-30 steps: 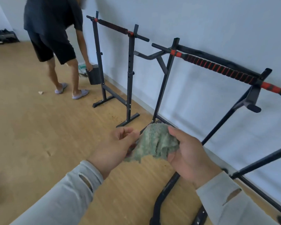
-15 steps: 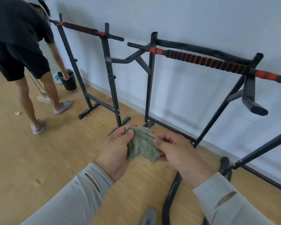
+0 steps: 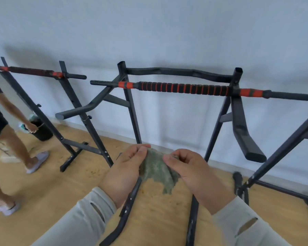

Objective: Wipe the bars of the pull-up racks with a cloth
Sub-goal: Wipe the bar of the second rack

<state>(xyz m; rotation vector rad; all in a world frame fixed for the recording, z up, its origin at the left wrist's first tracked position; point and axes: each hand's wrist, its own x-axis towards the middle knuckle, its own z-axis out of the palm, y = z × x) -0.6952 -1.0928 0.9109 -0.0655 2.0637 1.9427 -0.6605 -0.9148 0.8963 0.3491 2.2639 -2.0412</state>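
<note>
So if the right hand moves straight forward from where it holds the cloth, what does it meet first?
Probably the right upright post of the near rack, just beyond the right hand; depth is unclear, so it might pass left of it toward the wall.

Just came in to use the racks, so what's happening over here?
A person in grey sleeves is holding a green cloth with both hands, the left hand and right hand each pinching an upper edge. It hangs in front of the nearest pull-up rack, below its red-and-black grip bar, touching no bar. At the left, another person reaches a hand to a black bucket beside a second rack.
</note>
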